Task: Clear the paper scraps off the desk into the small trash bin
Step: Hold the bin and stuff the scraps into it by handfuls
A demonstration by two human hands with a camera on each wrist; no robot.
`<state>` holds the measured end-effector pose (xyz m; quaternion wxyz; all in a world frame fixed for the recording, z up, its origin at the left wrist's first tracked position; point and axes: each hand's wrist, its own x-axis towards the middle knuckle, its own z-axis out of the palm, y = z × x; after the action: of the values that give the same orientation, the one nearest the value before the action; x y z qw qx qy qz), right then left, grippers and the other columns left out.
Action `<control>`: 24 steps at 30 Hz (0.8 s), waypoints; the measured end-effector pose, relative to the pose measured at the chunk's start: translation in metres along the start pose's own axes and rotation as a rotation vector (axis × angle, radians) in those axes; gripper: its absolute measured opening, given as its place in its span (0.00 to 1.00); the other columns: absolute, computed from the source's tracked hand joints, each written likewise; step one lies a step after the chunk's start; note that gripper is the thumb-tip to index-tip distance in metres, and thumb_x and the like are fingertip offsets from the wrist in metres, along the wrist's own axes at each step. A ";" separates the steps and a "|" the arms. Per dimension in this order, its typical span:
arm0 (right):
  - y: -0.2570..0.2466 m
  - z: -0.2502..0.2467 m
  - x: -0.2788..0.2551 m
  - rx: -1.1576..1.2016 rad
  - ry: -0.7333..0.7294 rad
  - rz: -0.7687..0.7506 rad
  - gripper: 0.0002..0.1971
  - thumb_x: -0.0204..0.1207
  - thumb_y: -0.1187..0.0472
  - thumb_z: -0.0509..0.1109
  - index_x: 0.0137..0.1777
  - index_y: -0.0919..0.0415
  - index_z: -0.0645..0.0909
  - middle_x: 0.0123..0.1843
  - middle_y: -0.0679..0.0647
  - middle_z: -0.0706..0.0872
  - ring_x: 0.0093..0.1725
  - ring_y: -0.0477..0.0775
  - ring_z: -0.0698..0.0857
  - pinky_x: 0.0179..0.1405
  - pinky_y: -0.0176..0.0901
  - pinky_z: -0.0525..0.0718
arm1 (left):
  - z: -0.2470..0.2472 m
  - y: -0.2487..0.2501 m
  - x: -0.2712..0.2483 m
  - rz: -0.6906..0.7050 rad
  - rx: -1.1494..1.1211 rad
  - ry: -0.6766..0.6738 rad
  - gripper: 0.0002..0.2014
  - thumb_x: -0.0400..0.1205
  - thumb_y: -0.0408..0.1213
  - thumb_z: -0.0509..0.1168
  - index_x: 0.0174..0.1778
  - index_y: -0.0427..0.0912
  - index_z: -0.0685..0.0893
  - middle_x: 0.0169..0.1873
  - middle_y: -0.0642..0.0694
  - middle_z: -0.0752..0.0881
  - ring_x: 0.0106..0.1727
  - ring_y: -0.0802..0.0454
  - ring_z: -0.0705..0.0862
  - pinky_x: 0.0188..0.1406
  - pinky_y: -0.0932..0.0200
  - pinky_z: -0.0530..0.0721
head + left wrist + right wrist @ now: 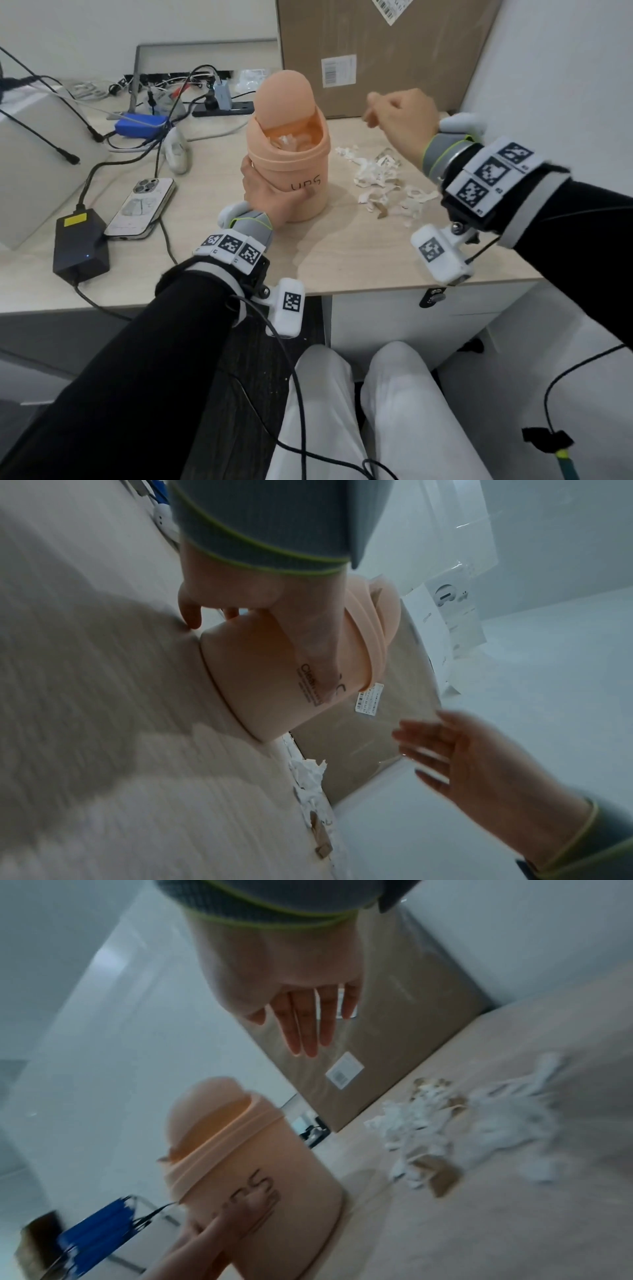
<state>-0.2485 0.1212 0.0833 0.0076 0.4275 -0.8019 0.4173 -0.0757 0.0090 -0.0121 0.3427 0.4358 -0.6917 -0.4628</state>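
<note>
A small peach trash bin [289,171] with its swing lid tipped open stands upright on the desk, white scraps showing inside. My left hand [270,197] grips its lower left side, thumb across the front lettering; the same hold shows in the left wrist view on the bin [267,674]. A pile of white and brown paper scraps [383,181] lies on the desk to the right of the bin. My right hand [394,113] hovers in the air above and behind the pile, holding nothing. In the right wrist view its fingers [304,1031] are stretched out above the bin [260,1164] and scraps [462,1123].
A large cardboard box [383,51] stands against the wall behind the scraps. Left of the bin lie a phone [142,205], a black power adapter [80,243], a blue device [142,125] and tangled cables. The desk's front edge [342,287] is near my knees.
</note>
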 end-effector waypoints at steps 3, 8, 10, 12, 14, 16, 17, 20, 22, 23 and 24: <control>0.040 -0.018 0.001 0.023 -0.069 0.280 0.20 0.79 0.51 0.54 0.45 0.57 0.86 0.51 0.56 0.89 0.51 0.57 0.85 0.59 0.48 0.79 | 0.000 -0.004 0.003 0.015 -0.013 0.010 0.66 0.52 0.59 0.79 0.83 0.45 0.49 0.76 0.45 0.69 0.77 0.43 0.71 0.78 0.42 0.71; 0.090 -0.030 -0.017 -0.140 -0.320 0.551 0.28 0.85 0.47 0.47 0.78 0.64 0.65 0.81 0.61 0.66 0.79 0.62 0.66 0.77 0.51 0.63 | 0.002 -0.012 0.008 -0.030 -0.008 0.008 0.68 0.53 0.61 0.78 0.84 0.48 0.46 0.77 0.45 0.69 0.77 0.43 0.71 0.79 0.43 0.70; 0.102 -0.026 -0.027 -0.150 -0.451 0.592 0.31 0.85 0.44 0.45 0.82 0.62 0.56 0.84 0.58 0.58 0.83 0.62 0.59 0.80 0.52 0.58 | 0.005 -0.015 0.006 -0.033 0.008 0.004 0.69 0.52 0.62 0.78 0.84 0.48 0.46 0.78 0.44 0.68 0.78 0.43 0.71 0.79 0.43 0.70; 0.103 -0.018 -0.034 -0.105 -0.530 0.613 0.33 0.83 0.40 0.45 0.82 0.59 0.55 0.84 0.57 0.58 0.83 0.61 0.59 0.80 0.55 0.57 | 0.004 -0.017 0.008 -0.009 0.023 0.030 0.68 0.55 0.58 0.82 0.85 0.48 0.45 0.80 0.43 0.64 0.80 0.43 0.67 0.81 0.43 0.67; 0.099 -0.007 -0.039 -0.020 -0.558 0.619 0.34 0.82 0.37 0.48 0.82 0.58 0.58 0.83 0.57 0.61 0.81 0.61 0.62 0.79 0.56 0.60 | 0.003 -0.019 0.011 0.012 0.043 0.046 0.69 0.57 0.55 0.84 0.85 0.48 0.43 0.82 0.43 0.59 0.82 0.44 0.64 0.82 0.43 0.65; 0.094 0.007 -0.042 0.085 -0.579 0.608 0.36 0.80 0.36 0.50 0.80 0.59 0.61 0.81 0.57 0.66 0.78 0.60 0.67 0.79 0.55 0.63 | 0.004 -0.019 0.014 0.036 0.034 0.035 0.71 0.54 0.57 0.83 0.85 0.49 0.42 0.82 0.45 0.60 0.82 0.45 0.64 0.82 0.43 0.66; 0.091 0.013 -0.044 0.131 -0.600 0.592 0.35 0.80 0.36 0.51 0.79 0.59 0.63 0.78 0.57 0.69 0.76 0.58 0.70 0.78 0.55 0.65 | 0.004 -0.018 0.015 0.042 0.023 0.024 0.71 0.53 0.57 0.83 0.85 0.49 0.42 0.81 0.46 0.62 0.81 0.46 0.66 0.81 0.44 0.67; 0.079 0.026 -0.046 0.276 -0.628 0.578 0.21 0.82 0.39 0.50 0.56 0.53 0.77 0.52 0.52 0.79 0.51 0.52 0.79 0.55 0.49 0.80 | 0.005 -0.018 0.018 0.037 -0.009 0.021 0.68 0.56 0.54 0.84 0.84 0.49 0.45 0.78 0.48 0.68 0.77 0.48 0.70 0.79 0.47 0.71; 0.074 0.023 -0.042 0.304 -0.504 0.557 0.20 0.84 0.44 0.50 0.50 0.55 0.79 0.49 0.52 0.80 0.47 0.52 0.79 0.46 0.42 0.78 | 0.005 -0.017 0.020 0.049 -0.018 0.050 0.68 0.54 0.56 0.83 0.84 0.49 0.48 0.76 0.48 0.70 0.76 0.49 0.72 0.77 0.48 0.73; 0.074 0.019 -0.039 0.279 -0.407 0.544 0.20 0.84 0.47 0.49 0.47 0.56 0.81 0.50 0.52 0.82 0.48 0.52 0.79 0.44 0.40 0.76 | 0.005 -0.018 0.021 0.051 -0.022 0.059 0.68 0.53 0.57 0.83 0.84 0.49 0.49 0.76 0.48 0.71 0.76 0.49 0.73 0.77 0.48 0.74; 0.076 0.014 -0.035 0.267 -0.317 0.541 0.20 0.83 0.50 0.50 0.41 0.56 0.81 0.48 0.52 0.84 0.46 0.52 0.81 0.41 0.39 0.75 | 0.004 -0.019 0.022 0.055 -0.028 0.067 0.67 0.53 0.57 0.83 0.83 0.48 0.50 0.76 0.48 0.71 0.76 0.49 0.73 0.76 0.49 0.75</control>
<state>-0.2741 0.1572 0.0110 -0.2844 0.2558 -0.8157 0.4340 -0.0825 -0.0135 -0.0299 0.3843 0.4269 -0.6851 -0.4480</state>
